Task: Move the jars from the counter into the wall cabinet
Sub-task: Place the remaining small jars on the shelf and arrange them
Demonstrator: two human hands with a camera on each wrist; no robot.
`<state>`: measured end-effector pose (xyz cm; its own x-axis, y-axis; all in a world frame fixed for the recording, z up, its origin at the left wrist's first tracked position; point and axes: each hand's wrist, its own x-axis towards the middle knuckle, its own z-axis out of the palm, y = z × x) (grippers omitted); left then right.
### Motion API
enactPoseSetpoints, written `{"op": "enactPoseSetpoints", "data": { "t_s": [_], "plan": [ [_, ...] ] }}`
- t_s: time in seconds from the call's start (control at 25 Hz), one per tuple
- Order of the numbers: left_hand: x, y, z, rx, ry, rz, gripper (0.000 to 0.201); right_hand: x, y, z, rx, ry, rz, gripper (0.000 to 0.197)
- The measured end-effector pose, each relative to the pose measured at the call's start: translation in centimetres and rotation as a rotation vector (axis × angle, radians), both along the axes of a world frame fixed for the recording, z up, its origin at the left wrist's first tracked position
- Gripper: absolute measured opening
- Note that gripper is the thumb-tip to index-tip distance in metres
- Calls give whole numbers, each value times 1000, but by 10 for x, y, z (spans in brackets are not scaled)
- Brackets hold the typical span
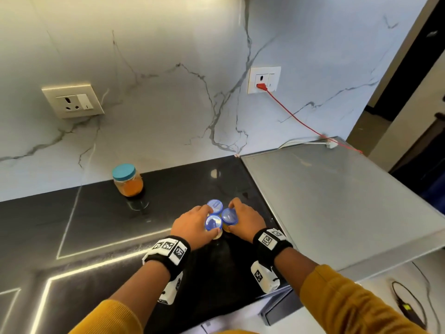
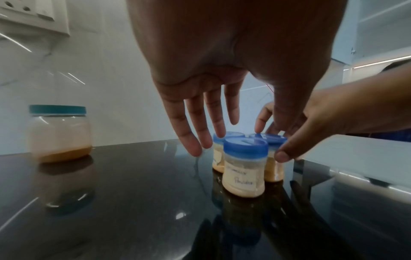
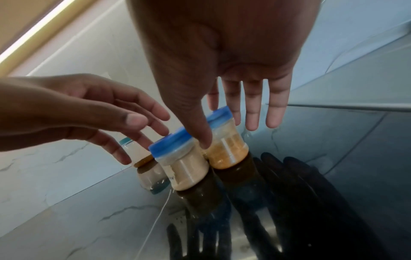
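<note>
From the head view, my left hand [image 1: 192,225] and right hand [image 1: 245,219] bracket three blue-lidded jars [image 1: 218,216] clustered on the counter [image 1: 96,225], gathering them for one lift; a teal-lidded jar [image 1: 127,180] waits at ten o'clock. Left wrist: fingers [image 2: 193,139] spread, straight. Right wrist: fingers [image 3: 253,112] likewise straight, gripping nothing yet.

Both forearms bare from wrist to mid-forearm. Sleeves [image 1: 356,307] mustard yellow, knit look, pushed up short of the bands. Each wrist carries a black band; left band [image 1: 172,253] and right band [image 1: 271,242] both set with white square tiles printed with black block-pattern markers. Below each band, on the underside of the wrist, hangs a white box-shaped unit [image 1: 263,277] bearing the same kind of marker. Hands bare, no rings or gloves visible.
</note>
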<state>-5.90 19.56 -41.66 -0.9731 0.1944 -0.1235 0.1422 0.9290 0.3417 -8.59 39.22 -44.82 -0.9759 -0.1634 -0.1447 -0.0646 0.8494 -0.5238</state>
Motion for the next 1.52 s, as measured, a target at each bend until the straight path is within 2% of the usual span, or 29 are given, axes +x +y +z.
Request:
{"op": "enactPoseSetpoints", "data": {
  "t_s": [0.12,0.24,0.4,0.56,0.72,0.8,0.88,1.08,1.28,1.32,1.4,1.52],
  "plan": [
    [-6,18,-12,-119,14,26,56,-1,5,-4,0,17,-23,52],
    [-7,25,-21,-123,36,69,55,0,14,-5,-25,69,-60,50],
    [-6,25,-24,-42,65,85,52,-1,27,7,-99,181,-15,50],
    [3,18,2,177,155,143,51,-1,35,48,-191,337,30,55],
    [16,3,66,510,326,139,50,1,33,120,-410,455,43,58],
    [24,-7,110,661,382,103,48,4,31,167,-543,476,70,53],
    [28,-20,154,732,464,76,44,7,29,211,-637,517,113,47],
    [34,-42,256,746,754,7,44,21,13,305,-717,667,209,49],
    [29,-43,327,763,926,-53,45,26,1,374,-739,832,258,42],
    [26,-44,350,743,984,-80,44,24,-1,395,-723,889,263,41],
    [21,-37,366,717,1026,-74,38,19,2,415,-683,887,270,40],
    [8,-34,407,638,1160,-123,26,5,10,466,-581,945,279,36]
  ]
}}
